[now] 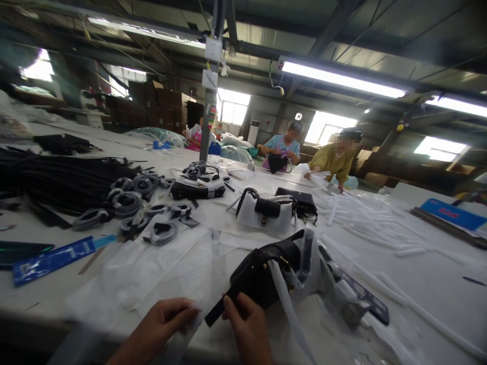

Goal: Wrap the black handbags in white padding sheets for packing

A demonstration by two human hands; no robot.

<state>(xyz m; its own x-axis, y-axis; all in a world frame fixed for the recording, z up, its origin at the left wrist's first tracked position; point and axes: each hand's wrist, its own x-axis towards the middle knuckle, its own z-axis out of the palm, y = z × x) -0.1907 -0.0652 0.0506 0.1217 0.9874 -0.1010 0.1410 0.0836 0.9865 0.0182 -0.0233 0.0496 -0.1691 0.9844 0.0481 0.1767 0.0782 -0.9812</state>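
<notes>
Black handbag (251,274): lower centre of the frame, tilted on the table (429,289), partly covered by translucent wrapping at its right. A black strap (215,313) projects from its lower left.

Right hand (249,329): bottom centre, thumb and fingers clamped on the strap near its free end. Left hand (165,322): just left of it, fingertips together on thin clear film (195,318); the exact hold is blurred.

Surface: pale and heavily loaded. Crumpled white sheeting (163,274) spreads left of the bag. Behind the bag, near mid-frame, stands a white-wrapped bag (272,220), with another black bag (300,203) just beyond. Left of centre lie coils of grey cord (125,203); farther left, a thick bundle of black strips (64,175). A blue packet (53,262) lies at lower left. White tubing (365,218) sprawls across the right — loose and tangled — short of a blue box (452,213) near the right edge.

Room: a post (208,116) bearing sockets rises at upper centre; stacked cartons (163,106) stand left of it. Co-workers are at the far side — one in yellow (333,159), leaning over the table. A tube light (342,78) is lit at upper right, below dark beams.
</notes>
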